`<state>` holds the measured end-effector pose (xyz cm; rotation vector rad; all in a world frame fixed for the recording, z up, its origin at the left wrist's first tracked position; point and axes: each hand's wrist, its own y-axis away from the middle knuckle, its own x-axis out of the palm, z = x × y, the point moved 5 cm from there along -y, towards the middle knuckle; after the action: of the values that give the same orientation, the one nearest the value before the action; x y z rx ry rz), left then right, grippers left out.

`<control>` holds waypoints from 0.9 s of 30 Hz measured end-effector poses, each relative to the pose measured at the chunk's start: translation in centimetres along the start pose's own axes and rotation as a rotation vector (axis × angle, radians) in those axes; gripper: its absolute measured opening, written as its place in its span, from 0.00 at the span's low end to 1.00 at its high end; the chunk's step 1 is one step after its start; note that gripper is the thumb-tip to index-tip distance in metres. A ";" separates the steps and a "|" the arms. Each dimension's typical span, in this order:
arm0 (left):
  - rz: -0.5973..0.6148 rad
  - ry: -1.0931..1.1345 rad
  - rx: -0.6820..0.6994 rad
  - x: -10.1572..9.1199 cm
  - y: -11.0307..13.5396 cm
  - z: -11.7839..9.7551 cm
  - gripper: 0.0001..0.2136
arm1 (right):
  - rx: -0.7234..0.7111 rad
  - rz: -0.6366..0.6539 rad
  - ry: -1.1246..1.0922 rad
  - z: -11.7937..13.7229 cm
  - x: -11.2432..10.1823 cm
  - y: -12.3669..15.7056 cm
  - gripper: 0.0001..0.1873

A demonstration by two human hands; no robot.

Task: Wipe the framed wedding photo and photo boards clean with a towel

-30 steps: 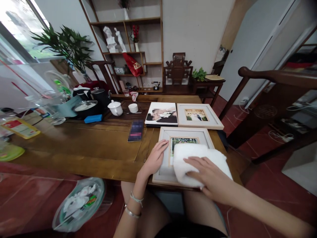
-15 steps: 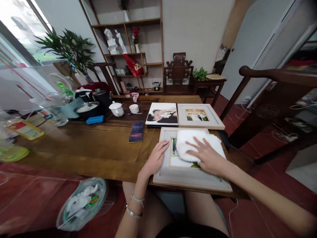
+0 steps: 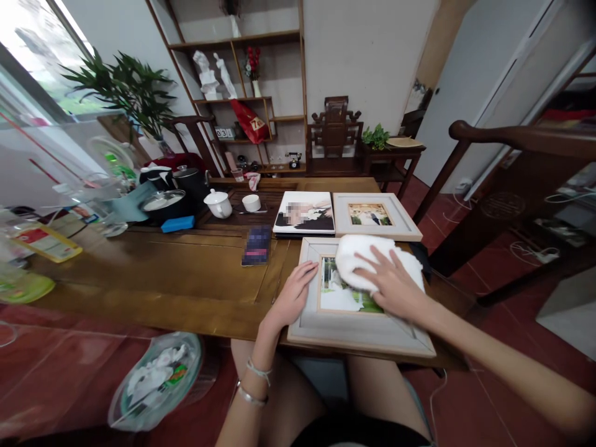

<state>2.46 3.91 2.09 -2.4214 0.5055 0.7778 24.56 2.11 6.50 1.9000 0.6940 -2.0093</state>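
Note:
On the table's near edge lies a pale grey picture frame (image 3: 358, 338) with a green outdoor photo (image 3: 338, 288) in it. My left hand (image 3: 298, 292) rests flat on the frame's left border, fingers stretched out and holding nothing. Spread over a folded white cloth (image 3: 356, 254), the fingers of my right hand (image 3: 395, 285) press it against the upper right of the frame. The cloth covers part of the photo and the right border. Just behind are a second framed photo (image 3: 405, 226) and a white-edged photo album or panel (image 3: 305, 214), side by side.
A dark phone-like object (image 3: 256, 246) lies left of the frame. Farther left are a white lidded cup (image 3: 218, 203), a small white bowl (image 3: 252, 203), a blue block (image 3: 177, 224) and a yellow bottle (image 3: 49, 242). A bin (image 3: 186, 379) stands below; a wooden chair (image 3: 507, 186) is at right.
My right hand and the white cloth have moved up and slightly right across the frame, uncovering more of the photo's lower part. My left hand stays on the left border.

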 end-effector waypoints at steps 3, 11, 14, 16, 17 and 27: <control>-0.004 0.001 0.006 0.0 0.0 0.0 0.22 | 0.042 -0.051 0.054 -3.1 0.0 -2.8 0.37; -0.006 0.005 -0.009 0.0 -0.1 -0.2 0.22 | 0.022 0.148 -0.023 3.6 -0.2 1.6 0.38; -0.008 0.009 -0.015 0.0 0.0 -0.1 0.22 | -0.059 0.255 -0.180 8.2 -0.8 5.6 0.41; -0.008 0.010 -0.017 -0.1 -0.1 -0.1 0.22 | -0.134 0.273 -0.256 10.2 -1.1 7.1 0.39; -0.007 0.009 -0.016 -0.1 -0.1 -0.1 0.22 | -0.163 0.266 -0.276 10.7 -1.1 7.4 0.37; 0.011 -0.009 -0.003 -0.1 0.0 -0.2 0.22 | -0.048 0.018 0.026 0.0 0.4 -1.1 0.35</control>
<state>2.48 3.86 2.30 -2.4189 0.5143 0.7946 23.92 3.05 6.30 1.9010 0.7228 -1.9433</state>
